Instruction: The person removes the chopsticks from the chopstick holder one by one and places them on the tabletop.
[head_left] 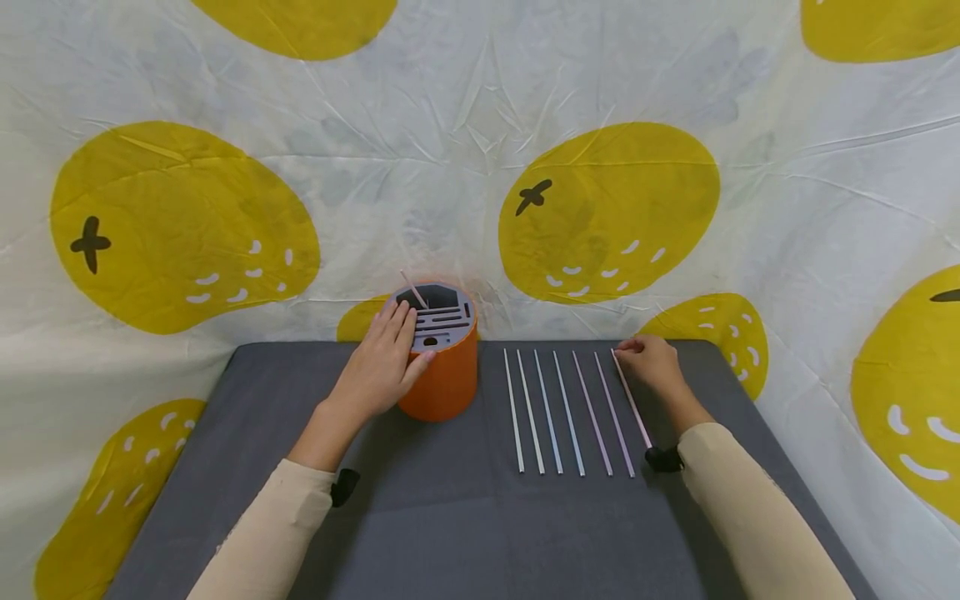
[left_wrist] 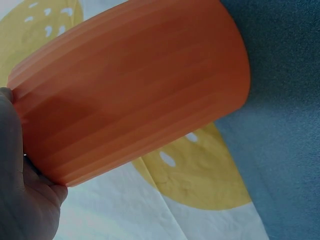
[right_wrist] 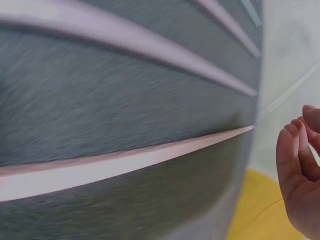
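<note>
My left hand (head_left: 382, 354) rests on the orange cylindrical holder (head_left: 442, 383), with straight fingers over its slotted grey top (head_left: 450, 333) and the thumb at the near rim. A thin pale stick (head_left: 412, 287) stands tilted in the holder's rear opening. On the right, my right hand (head_left: 652, 362) hovers by the far end of a pink straw-like stick (head_left: 633, 400). In the right wrist view its bent fingers (right_wrist: 295, 150) lie close to the thumb, apart from that stick (right_wrist: 150, 157), which lies on the cloth. Left of it lie several similar sticks (head_left: 567, 412) in white, blue and lilac.
A dark grey cloth covers the table (head_left: 450, 533). Behind it hangs a white curtain (head_left: 420, 108) with large yellow fruit prints, close to the far table edge. The holder stands near that edge. Dark wrist cameras (head_left: 345, 487) sit at both sleeves.
</note>
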